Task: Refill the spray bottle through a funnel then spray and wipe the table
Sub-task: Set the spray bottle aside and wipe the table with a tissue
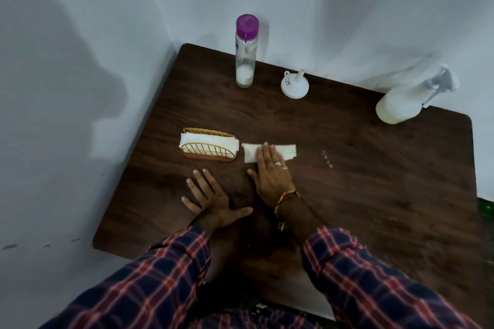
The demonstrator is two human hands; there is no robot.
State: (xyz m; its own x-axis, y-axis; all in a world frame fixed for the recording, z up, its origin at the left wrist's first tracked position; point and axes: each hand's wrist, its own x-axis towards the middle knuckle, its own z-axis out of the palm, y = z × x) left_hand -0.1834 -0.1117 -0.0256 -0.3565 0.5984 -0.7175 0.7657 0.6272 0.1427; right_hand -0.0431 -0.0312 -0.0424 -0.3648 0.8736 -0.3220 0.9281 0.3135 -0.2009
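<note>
My right hand (271, 171) lies flat with its fingers pressing on a folded white tissue (287, 152) on the dark wooden table (374, 181). My left hand (209, 196) rests palm down beside it, fingers spread, holding nothing. A clear spray bottle (401, 103) with whitish liquid stands at the far right edge. A white funnel (294, 84) sits upside down near the wall. A tall clear bottle (245, 52) with a purple cap stands at the back, a little white liquid at its bottom.
A gold wire napkin holder (208, 148) with white tissues stands just left of the folded tissue. Pale walls border the table at the back and left. A few small droplets (327, 159) lie right of the tissue. Something green (486, 208) shows past the right edge.
</note>
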